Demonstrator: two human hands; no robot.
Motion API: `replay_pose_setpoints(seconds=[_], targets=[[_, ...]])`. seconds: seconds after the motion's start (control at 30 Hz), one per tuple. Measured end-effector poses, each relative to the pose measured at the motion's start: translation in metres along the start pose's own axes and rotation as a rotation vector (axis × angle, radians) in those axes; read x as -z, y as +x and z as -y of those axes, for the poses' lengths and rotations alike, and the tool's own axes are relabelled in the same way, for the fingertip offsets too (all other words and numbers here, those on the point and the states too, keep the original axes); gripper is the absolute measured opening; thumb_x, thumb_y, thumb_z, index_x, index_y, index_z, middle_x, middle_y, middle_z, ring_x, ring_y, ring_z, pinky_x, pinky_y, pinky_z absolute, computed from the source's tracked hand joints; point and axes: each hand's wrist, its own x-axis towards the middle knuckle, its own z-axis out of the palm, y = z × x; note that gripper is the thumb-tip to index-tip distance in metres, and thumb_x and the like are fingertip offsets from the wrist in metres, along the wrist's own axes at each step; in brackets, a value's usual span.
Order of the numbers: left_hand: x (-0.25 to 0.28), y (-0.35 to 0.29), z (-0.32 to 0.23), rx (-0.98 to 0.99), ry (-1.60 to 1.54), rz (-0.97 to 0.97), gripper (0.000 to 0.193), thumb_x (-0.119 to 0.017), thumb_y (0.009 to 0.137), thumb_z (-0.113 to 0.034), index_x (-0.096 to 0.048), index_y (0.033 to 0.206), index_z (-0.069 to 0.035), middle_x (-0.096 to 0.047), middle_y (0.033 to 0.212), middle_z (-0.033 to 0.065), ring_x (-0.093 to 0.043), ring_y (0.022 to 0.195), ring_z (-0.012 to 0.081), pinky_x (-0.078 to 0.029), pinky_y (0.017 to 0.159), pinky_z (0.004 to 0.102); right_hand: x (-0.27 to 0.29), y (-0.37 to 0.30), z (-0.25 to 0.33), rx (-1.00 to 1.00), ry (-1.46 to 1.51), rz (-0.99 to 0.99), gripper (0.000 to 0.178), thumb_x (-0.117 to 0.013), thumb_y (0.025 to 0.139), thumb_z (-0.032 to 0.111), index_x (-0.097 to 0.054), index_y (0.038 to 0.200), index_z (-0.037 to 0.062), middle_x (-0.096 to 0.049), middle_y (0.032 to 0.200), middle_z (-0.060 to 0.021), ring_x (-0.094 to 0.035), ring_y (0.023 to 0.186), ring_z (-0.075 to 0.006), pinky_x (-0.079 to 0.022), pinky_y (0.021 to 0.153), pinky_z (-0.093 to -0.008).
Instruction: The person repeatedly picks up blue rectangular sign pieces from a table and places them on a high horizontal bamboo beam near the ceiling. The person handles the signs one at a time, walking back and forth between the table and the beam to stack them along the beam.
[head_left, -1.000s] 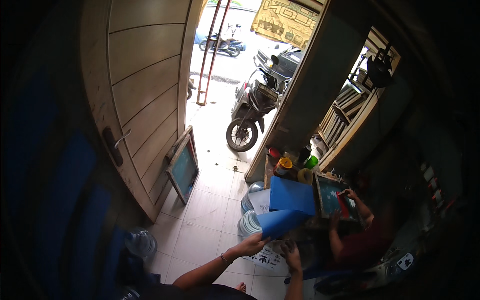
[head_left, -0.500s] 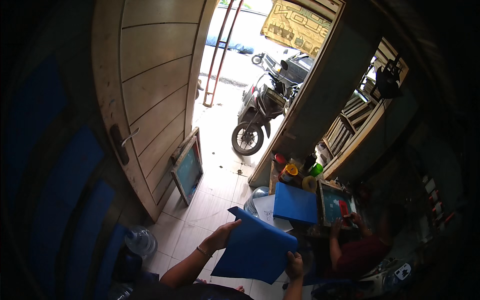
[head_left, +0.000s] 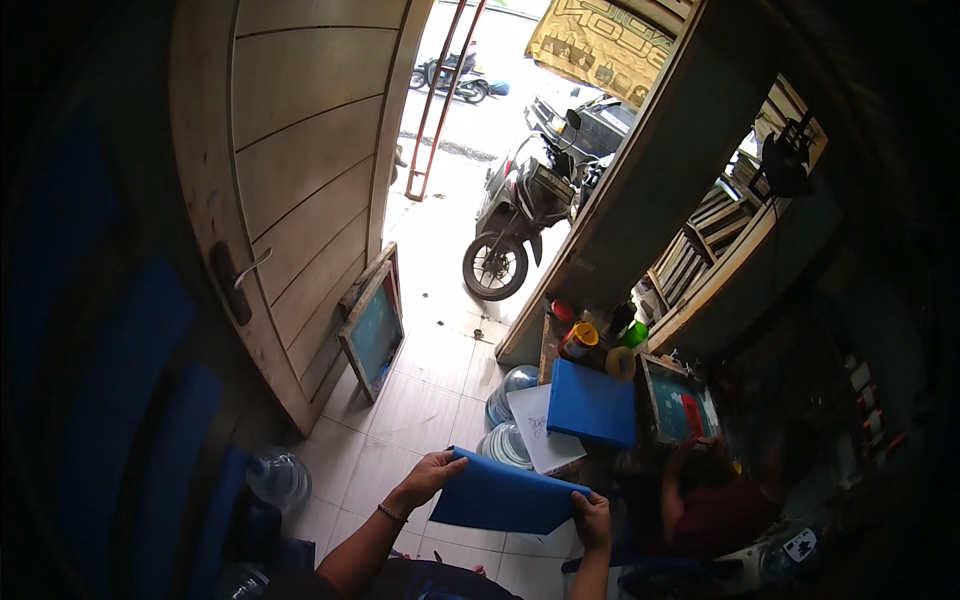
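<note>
A thin blue sheet [head_left: 510,495] hangs in front of me, stretched between my hands. My left hand [head_left: 436,475] pinches its upper left corner, thumb on top. At the upper right corner, my right hand [head_left: 592,513] grips the edge. Whether the sheet is fabric or paper I cannot tell. Beyond it, a stack of blue sheets [head_left: 592,404] lies on the workbench, partly over a white sheet with writing [head_left: 541,425] that juts past the bench edge.
Large clear water jugs [head_left: 507,445] stand beside the bench. A co-worker [head_left: 715,515] leans over a framed printing screen [head_left: 665,395] with a red squeegee [head_left: 692,413]. Another framed screen [head_left: 373,330] leans by the open door [head_left: 310,150]. Outside stands a motorbike [head_left: 515,220].
The blue sheet has swung from a slant to nearly level and now shows less of its face. My left hand moved slightly down. The co-worker leans closer over the screen.
</note>
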Motion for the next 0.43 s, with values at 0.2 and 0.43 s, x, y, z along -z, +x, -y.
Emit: replay_pose_setpoints(seconds=[0.2, 0.43], targets=[[0.0, -0.015, -0.001, -0.157, 0.13, -0.04, 0.035, -0.054, 0.092, -0.02, -0.051, 0.119, 0.002, -0.061, 0.101, 0.0069, -0.057, 0.092, 0.013, -0.043, 0.089, 0.0292, -0.01, 0.007, -0.018, -0.085, 0.057, -0.078, 0.015, -0.063, 0.084, 0.007, -0.062, 0.093, -0.0054, -0.065, 0.09, -0.0105, -0.062, 0.081, -0.0183, -0.05, 0.08, -0.0308], [0.013, -0.026, -0.025, -0.11, 0.345, -0.038, 0.035, -0.053, 0.092, -0.019, -0.05, 0.121, 0.002, -0.061, 0.106, 0.0072, -0.057, 0.095, 0.0141, -0.044, 0.09, 0.03, -0.019, 0.024, -0.057, -0.243, 0.08, -0.073, 0.019, -0.06, 0.087, 0.009, -0.06, 0.099, -0.0057, -0.064, 0.092, -0.0114, -0.062, 0.083, -0.0196, -0.05, 0.081, -0.0312]])
